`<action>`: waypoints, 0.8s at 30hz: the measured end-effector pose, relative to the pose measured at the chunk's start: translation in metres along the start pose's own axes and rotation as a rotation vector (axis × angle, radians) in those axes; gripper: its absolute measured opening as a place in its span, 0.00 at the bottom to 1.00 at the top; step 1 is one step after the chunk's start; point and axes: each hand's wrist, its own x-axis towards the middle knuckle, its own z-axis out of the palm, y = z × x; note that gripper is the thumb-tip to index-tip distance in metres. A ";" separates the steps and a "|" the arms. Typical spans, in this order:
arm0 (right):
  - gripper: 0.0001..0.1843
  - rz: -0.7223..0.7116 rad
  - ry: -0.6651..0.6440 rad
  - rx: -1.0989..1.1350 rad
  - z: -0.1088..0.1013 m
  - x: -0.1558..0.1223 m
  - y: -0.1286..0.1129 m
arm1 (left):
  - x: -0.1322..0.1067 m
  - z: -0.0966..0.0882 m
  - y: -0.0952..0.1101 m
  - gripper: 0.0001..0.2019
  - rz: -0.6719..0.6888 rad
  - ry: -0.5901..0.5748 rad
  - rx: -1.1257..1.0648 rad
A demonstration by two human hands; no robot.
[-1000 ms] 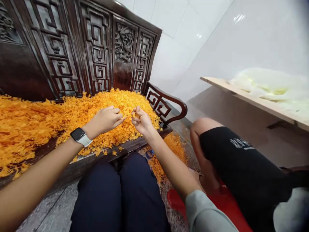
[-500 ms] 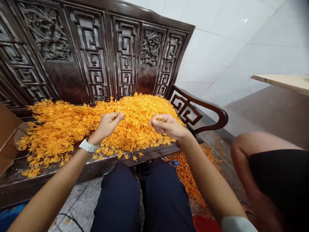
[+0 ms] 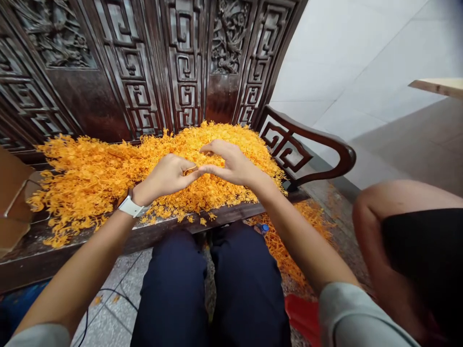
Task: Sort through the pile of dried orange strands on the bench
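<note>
A big heap of small orange plastic pieces (image 3: 108, 168) covers the seat of a dark carved wooden bench (image 3: 217, 219). My left hand (image 3: 164, 177), with a white-strapped watch on the wrist, and my right hand (image 3: 231, 164) meet fingertip to fingertip just above the heap. Both pinch the same small orange piece (image 3: 195, 169) between thumb and fingers. The piece is too small to make out in detail.
Another person's bare knee and black shorts (image 3: 408, 231) are close on my right. More orange pieces (image 3: 289, 250) lie on the floor below the bench arm (image 3: 307, 149). A brown cardboard box (image 3: 10, 202) stands at the left. A pale board edge (image 3: 437, 87) juts in at far right.
My hands, which were apart half a second ago, have come together over the heap. The view has tilted slightly downward.
</note>
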 end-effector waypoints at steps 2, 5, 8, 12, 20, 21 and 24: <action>0.24 0.019 -0.012 0.051 0.003 -0.003 -0.001 | -0.001 -0.002 0.005 0.30 0.006 -0.047 -0.017; 0.23 0.080 0.101 0.190 0.009 -0.013 -0.011 | -0.004 0.003 0.013 0.31 -0.045 -0.072 -0.185; 0.22 0.181 0.300 0.375 0.012 -0.027 -0.022 | -0.007 0.019 0.024 0.28 -0.087 -0.052 -0.484; 0.23 0.376 0.655 0.563 -0.013 -0.050 -0.013 | -0.023 0.048 0.029 0.28 -0.119 -0.080 -0.658; 0.16 0.328 0.507 0.768 -0.087 -0.097 -0.034 | -0.061 0.066 0.003 0.26 -0.314 -0.045 -0.612; 0.17 0.318 0.400 0.788 -0.084 -0.097 -0.035 | -0.059 0.065 0.004 0.26 -0.314 -0.040 -0.618; 0.25 0.413 0.292 0.640 -0.064 -0.086 -0.013 | -0.049 0.059 0.014 0.25 -0.298 -0.029 -0.613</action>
